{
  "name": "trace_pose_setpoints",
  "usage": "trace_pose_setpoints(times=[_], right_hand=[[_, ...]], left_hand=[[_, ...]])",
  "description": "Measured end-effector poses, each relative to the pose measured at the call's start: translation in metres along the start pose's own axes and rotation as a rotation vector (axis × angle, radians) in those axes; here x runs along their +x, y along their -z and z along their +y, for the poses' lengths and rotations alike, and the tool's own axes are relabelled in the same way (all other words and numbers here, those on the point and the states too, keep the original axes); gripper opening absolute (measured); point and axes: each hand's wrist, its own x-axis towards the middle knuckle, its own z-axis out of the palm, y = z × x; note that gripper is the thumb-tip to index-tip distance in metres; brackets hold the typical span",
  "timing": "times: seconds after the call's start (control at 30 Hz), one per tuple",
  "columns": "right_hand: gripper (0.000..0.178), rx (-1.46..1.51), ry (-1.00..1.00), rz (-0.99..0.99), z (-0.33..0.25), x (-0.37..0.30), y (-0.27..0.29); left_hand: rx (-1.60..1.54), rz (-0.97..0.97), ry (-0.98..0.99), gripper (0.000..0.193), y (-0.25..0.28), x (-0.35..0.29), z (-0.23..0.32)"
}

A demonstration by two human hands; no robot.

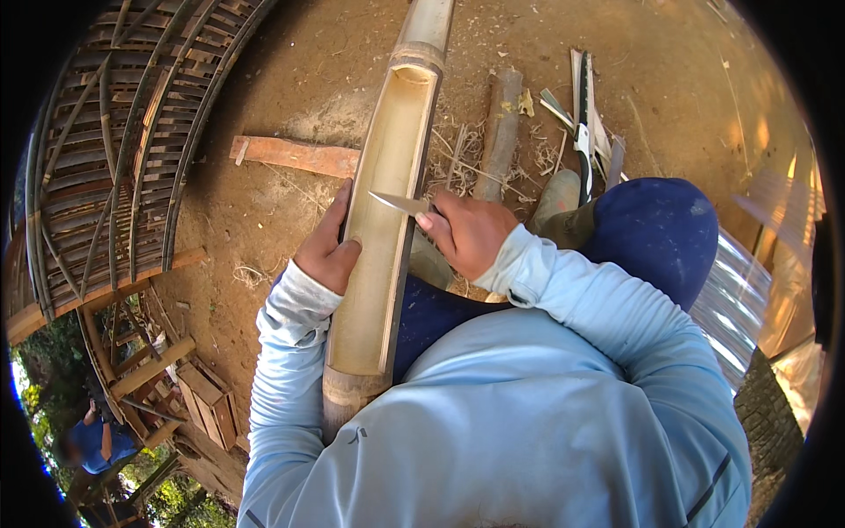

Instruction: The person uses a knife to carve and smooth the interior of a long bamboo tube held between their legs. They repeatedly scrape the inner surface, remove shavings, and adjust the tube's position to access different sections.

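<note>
A thick bamboo pole [378,246] slants up and away from my body, with a long opening cut along one section so its pale hollow inside shows. My left hand [329,251] grips the pole's left wall, thumb over the rim and fingers round the outside. In my right hand [471,231] is a knife [395,202], its bare blade pointing left across the opening near the right-hand rim. The handle is hidden in my closed fingers. Whether the blade touches the bamboo I cannot tell.
A flat wooden piece [295,154] and a log [500,132] lie on the dirt floor among shavings. A handsaw [583,132] rests beyond my right knee. Slatted bamboo framework [132,141] stands at the left. A person in blue [101,444] is at the lower left.
</note>
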Motion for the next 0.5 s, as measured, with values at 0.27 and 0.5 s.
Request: trace_pose_setpoints(times=[0.27, 0.5], right_hand=[[0.040, 0.010, 0.013, 0.037, 0.003, 0.005, -0.001], [0.040, 0.025, 0.008, 0.060, 0.010, 0.009, -0.001]], left_hand=[[-0.002, -0.012, -0.019, 0.075, 0.001, 0.001, 0.006], [0.032, -0.001, -0.010, 0.075, -0.002, 0.002, 0.006]])
